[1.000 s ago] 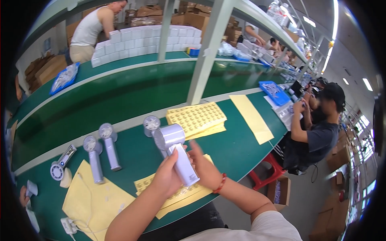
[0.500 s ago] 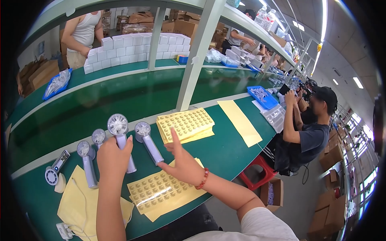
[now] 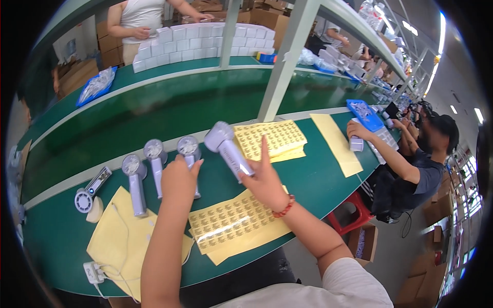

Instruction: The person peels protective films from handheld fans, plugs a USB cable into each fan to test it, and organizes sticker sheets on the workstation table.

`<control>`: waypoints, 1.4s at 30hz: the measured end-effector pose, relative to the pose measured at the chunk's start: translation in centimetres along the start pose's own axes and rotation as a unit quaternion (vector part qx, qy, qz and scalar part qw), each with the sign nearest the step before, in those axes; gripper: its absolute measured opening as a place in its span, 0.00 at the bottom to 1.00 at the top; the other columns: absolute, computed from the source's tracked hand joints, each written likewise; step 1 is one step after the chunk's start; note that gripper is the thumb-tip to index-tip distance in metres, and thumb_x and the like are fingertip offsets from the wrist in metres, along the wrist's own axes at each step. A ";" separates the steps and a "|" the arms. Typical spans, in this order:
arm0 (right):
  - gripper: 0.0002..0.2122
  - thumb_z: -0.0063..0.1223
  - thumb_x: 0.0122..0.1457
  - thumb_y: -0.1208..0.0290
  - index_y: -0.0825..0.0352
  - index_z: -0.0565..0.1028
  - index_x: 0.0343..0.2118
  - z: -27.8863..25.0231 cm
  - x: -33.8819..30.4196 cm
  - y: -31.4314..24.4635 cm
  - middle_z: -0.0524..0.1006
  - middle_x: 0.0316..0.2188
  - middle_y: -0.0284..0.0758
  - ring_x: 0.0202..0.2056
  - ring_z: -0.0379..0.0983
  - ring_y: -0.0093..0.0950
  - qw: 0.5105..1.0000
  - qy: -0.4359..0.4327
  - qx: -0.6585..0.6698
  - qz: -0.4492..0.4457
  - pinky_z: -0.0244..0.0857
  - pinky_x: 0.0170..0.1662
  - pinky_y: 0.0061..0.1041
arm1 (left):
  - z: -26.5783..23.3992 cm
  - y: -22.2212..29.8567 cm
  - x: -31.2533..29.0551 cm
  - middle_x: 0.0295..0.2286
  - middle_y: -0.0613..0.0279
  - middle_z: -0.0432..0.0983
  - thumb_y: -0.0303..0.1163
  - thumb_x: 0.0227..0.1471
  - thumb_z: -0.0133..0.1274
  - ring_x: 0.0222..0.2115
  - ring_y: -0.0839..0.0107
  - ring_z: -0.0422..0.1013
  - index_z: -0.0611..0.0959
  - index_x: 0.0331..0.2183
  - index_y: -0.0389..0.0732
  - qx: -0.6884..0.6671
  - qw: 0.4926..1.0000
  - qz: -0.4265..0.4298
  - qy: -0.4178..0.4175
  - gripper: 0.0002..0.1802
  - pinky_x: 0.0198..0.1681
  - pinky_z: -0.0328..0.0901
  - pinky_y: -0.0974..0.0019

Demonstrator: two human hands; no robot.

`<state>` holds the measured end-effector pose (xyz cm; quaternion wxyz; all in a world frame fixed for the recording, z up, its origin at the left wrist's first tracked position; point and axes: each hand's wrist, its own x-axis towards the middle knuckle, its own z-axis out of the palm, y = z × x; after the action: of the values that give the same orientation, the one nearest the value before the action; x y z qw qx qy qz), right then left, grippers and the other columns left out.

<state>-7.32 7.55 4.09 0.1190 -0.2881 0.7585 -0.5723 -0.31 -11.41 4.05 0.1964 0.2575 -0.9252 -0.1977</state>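
Observation:
My left hand (image 3: 178, 177) is closed round the handle of a pale purple handheld fan (image 3: 189, 147), whose round clear grille shows above my fingers. Between the thumb and lower fingers of my right hand (image 3: 267, 185) is the bottom end of another handheld fan (image 3: 231, 154). That fan tilts with its head toward the upper left, its grille turned away. The right index finger points up, in front of a stack of yellow sticker sheets (image 3: 272, 138). Two similar fans (image 3: 136, 190) (image 3: 154, 154) stand left of my left hand. More sticker sheets (image 3: 226, 226) lie beneath my forearms.
A fan with a different head (image 3: 84, 197), a yellow sheet (image 3: 115, 231) with a white cable and a charger plug (image 3: 93, 273) are at the left. A metal post (image 3: 287, 61) rises behind the sheets. At right a co-worker (image 3: 436, 149) handles a part beside a blue tray (image 3: 365, 115).
My right hand has taken hold of the fan it was touching and tilted it up to the left. My left hand has lowered its fan into the row. The whole view has shifted.

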 end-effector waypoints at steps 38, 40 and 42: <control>0.04 0.50 0.50 0.77 0.71 0.68 0.27 -4.3 -2.6 3.0 0.69 0.24 0.42 0.28 0.67 0.36 0.953 -0.094 -0.287 -0.012 0.62 0.33 0.29 | 5.0 5.3 -6.4 0.28 0.62 0.67 0.35 0.46 0.51 0.29 0.72 0.66 0.69 0.38 0.38 -0.725 0.543 -0.167 -0.389 0.17 0.37 0.66 0.65; 0.04 0.49 0.50 0.77 0.71 0.68 0.27 -4.4 -2.9 3.1 0.68 0.25 0.42 0.29 0.67 0.37 0.948 -0.084 -0.306 -0.038 0.62 0.34 0.28 | 5.0 5.4 -6.3 0.29 0.61 0.67 0.36 0.47 0.50 0.30 0.71 0.67 0.69 0.37 0.38 -0.716 0.548 -0.165 -0.399 0.16 0.38 0.66 0.64; 0.03 0.48 0.50 0.79 0.70 0.68 0.28 -4.8 -3.2 3.0 0.68 0.28 0.41 0.30 0.66 0.35 0.945 -0.101 -0.306 -0.058 0.61 0.35 0.27 | 5.2 5.3 -6.4 0.29 0.61 0.66 0.36 0.47 0.50 0.31 0.71 0.67 0.68 0.38 0.38 -0.722 0.541 -0.172 -0.395 0.17 0.39 0.67 0.62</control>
<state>-8.07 13.77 2.28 0.0680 -0.4101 0.8631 -0.2868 0.17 -2.31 0.44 -0.1076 0.0784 -0.3910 -0.9107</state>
